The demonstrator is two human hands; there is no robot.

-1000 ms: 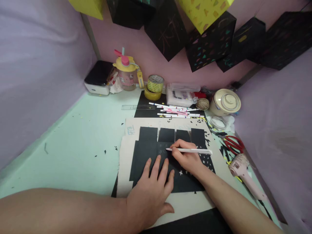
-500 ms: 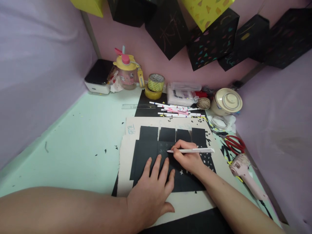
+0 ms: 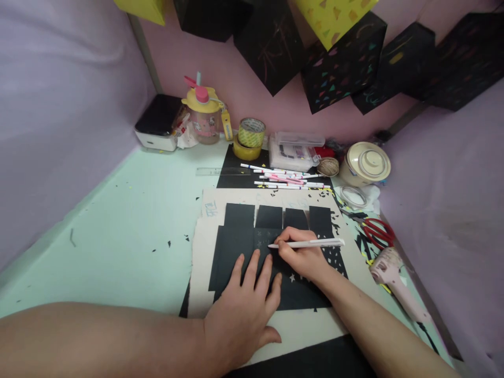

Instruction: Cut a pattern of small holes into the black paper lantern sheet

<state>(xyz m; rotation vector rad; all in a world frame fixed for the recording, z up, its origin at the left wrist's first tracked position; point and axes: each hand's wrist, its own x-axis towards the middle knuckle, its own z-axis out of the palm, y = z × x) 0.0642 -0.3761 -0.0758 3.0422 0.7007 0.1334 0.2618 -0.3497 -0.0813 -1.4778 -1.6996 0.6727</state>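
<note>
My left hand [image 3: 244,310] lies flat with fingers spread on a black cut-out paper sheet [image 3: 236,247], pressing it down. That sheet rests on a beige board [image 3: 200,252] on the pale green table. My right hand [image 3: 301,254] pinches a white pen [image 3: 311,243] held almost level, with its tip touching the black sheet just above my left fingertips. Small pale star marks show on the sheet near the pen tip and under my right hand.
Several white and pink pens [image 3: 285,178] lie behind the board, by a clear ruler [image 3: 214,171]. Yellow tape rolls [image 3: 250,137], a plastic case [image 3: 293,149], a drinking bottle [image 3: 202,115], a lidded pot [image 3: 366,164], red scissors [image 3: 376,231] and a glue gun [image 3: 394,278] ring the area. Black and yellow boxes [image 3: 338,58] hang above.
The pen tip has shifted very slightly over the black sheet. My left hand has stayed pressed flat in the same place.
</note>
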